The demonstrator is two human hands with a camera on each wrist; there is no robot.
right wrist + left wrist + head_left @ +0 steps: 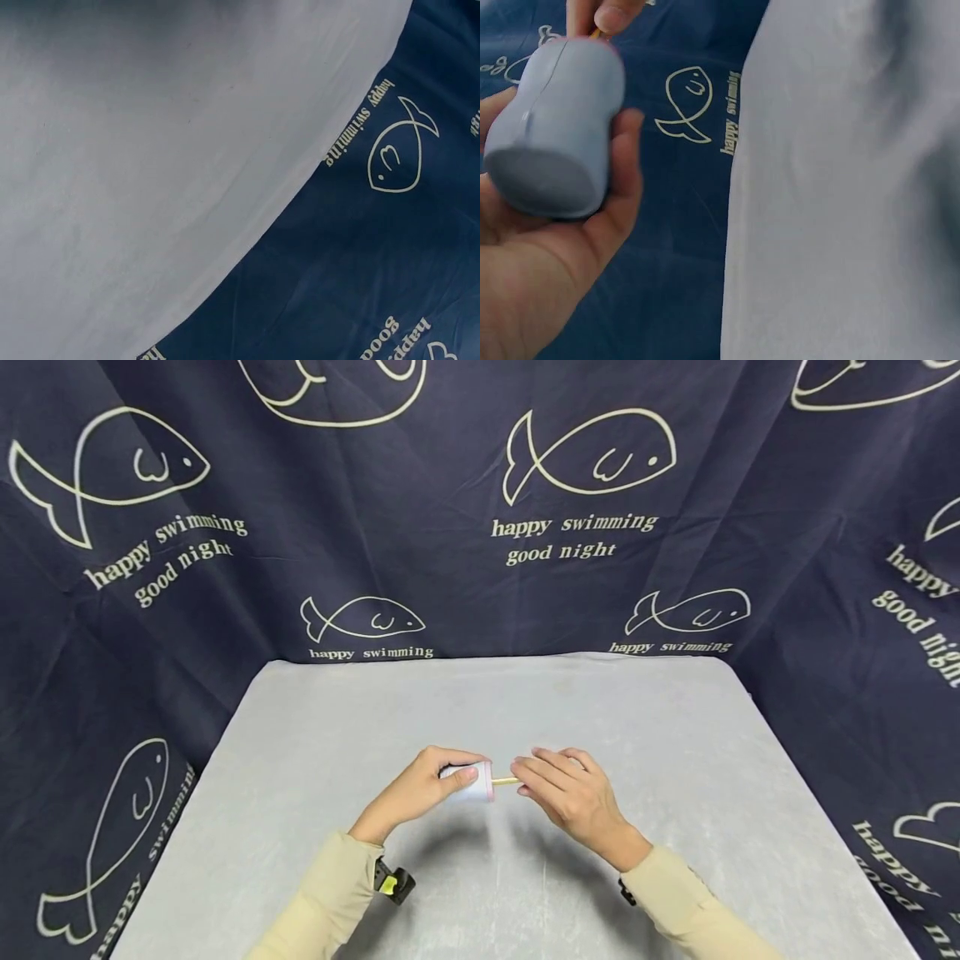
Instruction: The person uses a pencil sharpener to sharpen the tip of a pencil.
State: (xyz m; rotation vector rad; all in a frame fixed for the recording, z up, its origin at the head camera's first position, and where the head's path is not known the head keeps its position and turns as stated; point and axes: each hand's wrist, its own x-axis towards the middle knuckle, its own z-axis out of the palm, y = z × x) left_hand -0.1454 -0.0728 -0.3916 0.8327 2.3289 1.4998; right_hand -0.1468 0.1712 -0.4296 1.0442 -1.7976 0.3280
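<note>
My left hand [416, 789] grips a pale blue pencil sharpener [480, 787] with a pink rim, held on its side above the table. In the left wrist view the sharpener [566, 105] has a waisted body and a flat, darker end, with the left hand [547, 270] curled round it. A thin yellow pencil [506, 781] runs from the rimmed end to the fingertips of my right hand [573, 793], which pinch it. Most of the pencil is hidden by the hand and the sharpener. Neither hand nor pencil shows in the right wrist view.
A grey-white cloth covers the table [360, 710]. Dark blue curtains [465, 527] with fish drawings and lettering hang behind it and at both sides. A black device [395, 883] is strapped to the left wrist.
</note>
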